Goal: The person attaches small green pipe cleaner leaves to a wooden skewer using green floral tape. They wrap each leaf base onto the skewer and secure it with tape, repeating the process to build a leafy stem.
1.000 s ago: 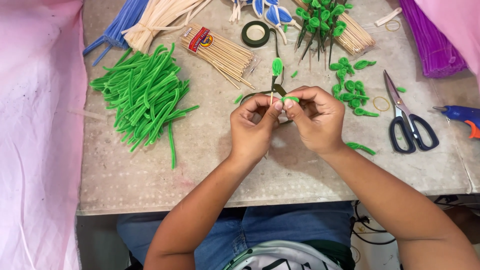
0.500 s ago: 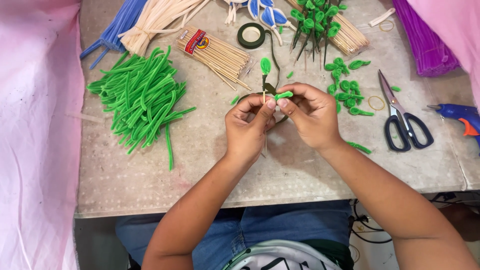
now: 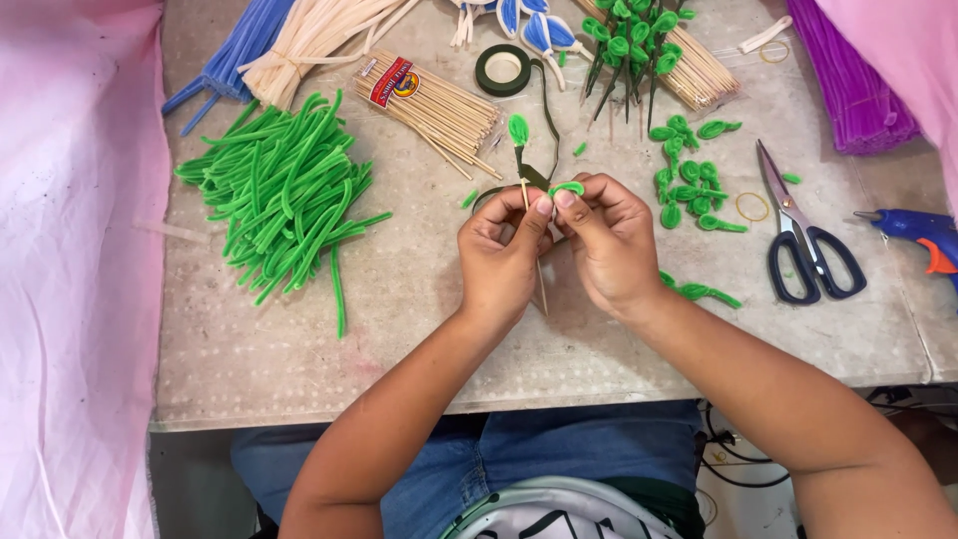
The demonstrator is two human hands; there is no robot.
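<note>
My left hand (image 3: 502,250) pinches a thin wooden stick (image 3: 540,284) that carries a green pipe-cleaner leaf (image 3: 518,130) at its top. My right hand (image 3: 610,240) presses a second small green leaf loop (image 3: 567,188) against the same stick, fingertips touching those of the left hand. A strip of dark green floral tape (image 3: 547,110) runs from the stick up to the tape roll (image 3: 503,69). The stick's lower end shows below my left hand.
A pile of green pipe cleaners (image 3: 284,190) lies at left, a bundle of wooden sticks (image 3: 429,100) behind it. Loose green leaf loops (image 3: 689,180), scissors (image 3: 803,235) and a blue glue gun (image 3: 913,232) lie at right. Finished leafed sticks (image 3: 639,40) and purple pipe cleaners (image 3: 848,80) lie at the back.
Both hands stay together on the stick, with the fingers shifting slightly around the second leaf. The view has moved a little; nothing else on the table has changed.
</note>
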